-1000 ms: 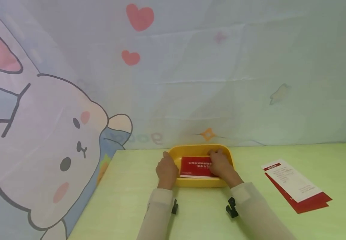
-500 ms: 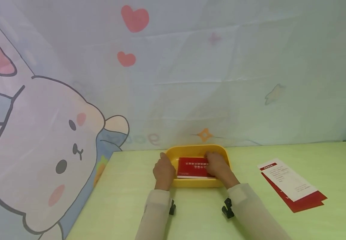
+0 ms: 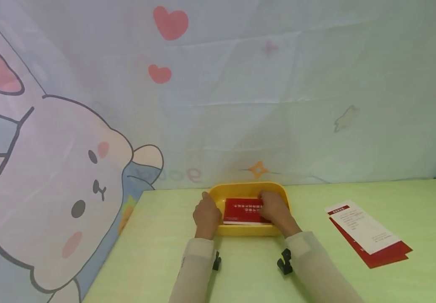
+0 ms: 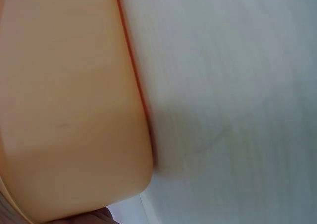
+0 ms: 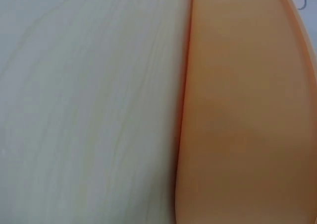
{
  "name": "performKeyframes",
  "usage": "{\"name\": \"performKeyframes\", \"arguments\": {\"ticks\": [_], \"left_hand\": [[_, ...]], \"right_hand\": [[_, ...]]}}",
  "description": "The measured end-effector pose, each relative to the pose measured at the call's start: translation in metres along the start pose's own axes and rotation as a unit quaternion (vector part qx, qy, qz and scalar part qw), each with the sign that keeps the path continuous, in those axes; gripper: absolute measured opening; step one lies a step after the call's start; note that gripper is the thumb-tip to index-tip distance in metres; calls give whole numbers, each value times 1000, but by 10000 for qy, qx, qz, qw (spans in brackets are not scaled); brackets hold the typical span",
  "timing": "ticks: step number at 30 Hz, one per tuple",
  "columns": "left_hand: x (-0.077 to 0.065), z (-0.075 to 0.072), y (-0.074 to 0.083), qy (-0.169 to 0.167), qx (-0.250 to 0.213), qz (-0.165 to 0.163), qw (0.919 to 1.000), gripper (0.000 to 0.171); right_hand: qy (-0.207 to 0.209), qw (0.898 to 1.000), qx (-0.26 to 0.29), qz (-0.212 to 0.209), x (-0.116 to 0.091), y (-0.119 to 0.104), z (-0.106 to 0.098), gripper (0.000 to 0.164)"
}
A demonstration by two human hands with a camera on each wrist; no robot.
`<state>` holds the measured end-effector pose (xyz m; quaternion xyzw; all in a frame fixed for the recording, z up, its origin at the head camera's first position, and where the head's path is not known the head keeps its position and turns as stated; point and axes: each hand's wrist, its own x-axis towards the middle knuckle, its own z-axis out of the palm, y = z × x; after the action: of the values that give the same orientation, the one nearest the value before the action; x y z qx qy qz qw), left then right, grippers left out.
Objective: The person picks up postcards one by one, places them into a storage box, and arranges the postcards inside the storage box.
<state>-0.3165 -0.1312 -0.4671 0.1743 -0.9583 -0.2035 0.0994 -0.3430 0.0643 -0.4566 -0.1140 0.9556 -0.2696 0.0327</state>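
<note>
A shallow yellow tray sits at the back of the table. Inside it lies a red printed card with white text and a white lower edge. My left hand grips the tray's left end, thumb up at the rim. In the left wrist view, a finger shows at the end of the tray's smooth outer wall. Over the tray's right end, my right hand reaches in, covering the card's right end. Its fingertips are hidden, so I cannot tell whether they pinch the card.
To the right on the pale green table, a white printed slip lies over red cards. A cloth backdrop with a cartoon rabbit stands right behind the tray and along the left side.
The whole head view has shifted slightly left. My right hand's fingers have drawn in a little over the card's right end. The left hand keeps its place on the tray.
</note>
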Motion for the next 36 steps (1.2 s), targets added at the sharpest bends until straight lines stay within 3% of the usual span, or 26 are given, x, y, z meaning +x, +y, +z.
{"name": "performKeyframes", "arguments": {"ticks": [5,11,16,24,28,36], "left_hand": [[-1,2,0,-61,31,-127,9999,33],[-2,2,2,-19,112,-52,9999,31],[-4,3,3,-9,71,-40,10000,29],[-6,-1,5,-11,37,-56,10000,31],[-6,-2,5,-35,30,-46,10000,30],[-2,0,3,-165,64,-144,9997,32]], "right_hand": [[184,9993,330,-39,-2,3,1,45],[401,9976,560,-25,-3,5,-1,46],[407,9972,626,81,-5,5,-1,48],[797,9950,558,-212,-3,7,-1,43],[1140,9901,742,-360,-3,8,-1,37],[1628,9706,1696,-523,-5,9,-1,36]]}}
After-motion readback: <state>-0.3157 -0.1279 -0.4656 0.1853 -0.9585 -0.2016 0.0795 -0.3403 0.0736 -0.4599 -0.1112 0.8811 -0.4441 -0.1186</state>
